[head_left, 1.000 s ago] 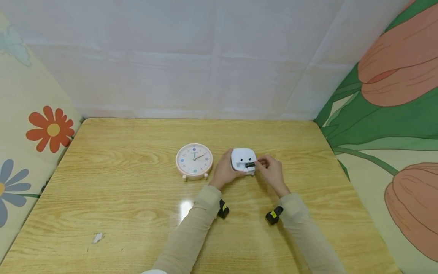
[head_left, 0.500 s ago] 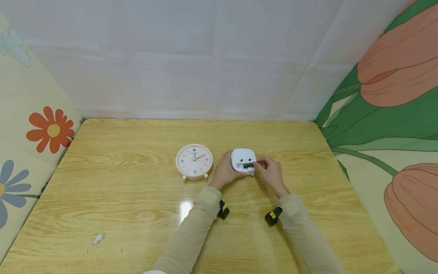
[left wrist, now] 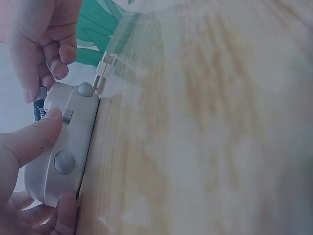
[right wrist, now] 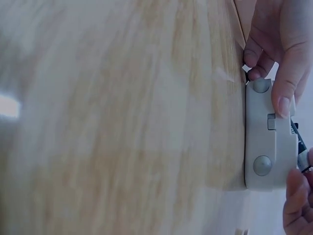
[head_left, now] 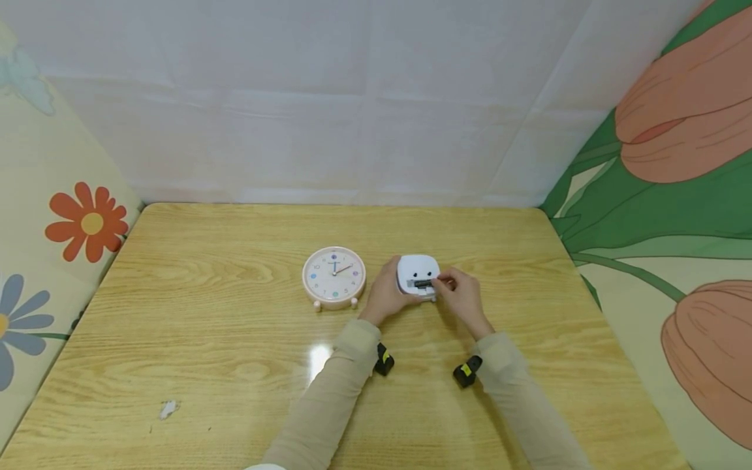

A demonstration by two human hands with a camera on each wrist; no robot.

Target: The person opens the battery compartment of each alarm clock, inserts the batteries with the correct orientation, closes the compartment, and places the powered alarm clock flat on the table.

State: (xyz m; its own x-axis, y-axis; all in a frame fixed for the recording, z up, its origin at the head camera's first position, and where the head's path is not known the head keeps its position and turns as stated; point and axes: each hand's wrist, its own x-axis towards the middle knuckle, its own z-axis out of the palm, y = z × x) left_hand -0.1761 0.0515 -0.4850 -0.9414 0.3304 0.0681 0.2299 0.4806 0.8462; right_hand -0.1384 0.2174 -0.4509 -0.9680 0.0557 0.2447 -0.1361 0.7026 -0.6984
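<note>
A small white alarm clock lies with its back up, showing two black knobs and an uncovered battery slot. My left hand grips its left side; in the left wrist view the thumb presses on the edge between two round feet. Between the fingertips of my right hand is a dark battery, which lies along the slot. In the left wrist view one battery end shows below the right fingers. Whether it is fully seated cannot be seen.
A pink round alarm clock stands face up to the left on the wooden table. Beyond the white clock lies a small pale piece, seen in the left wrist view. Each wrist carries a black camera. A white curtain hangs behind.
My right hand has shifted slightly left, and the battery has moved left and levelled out along the slot. The left hand and the white clock have stayed in place.
</note>
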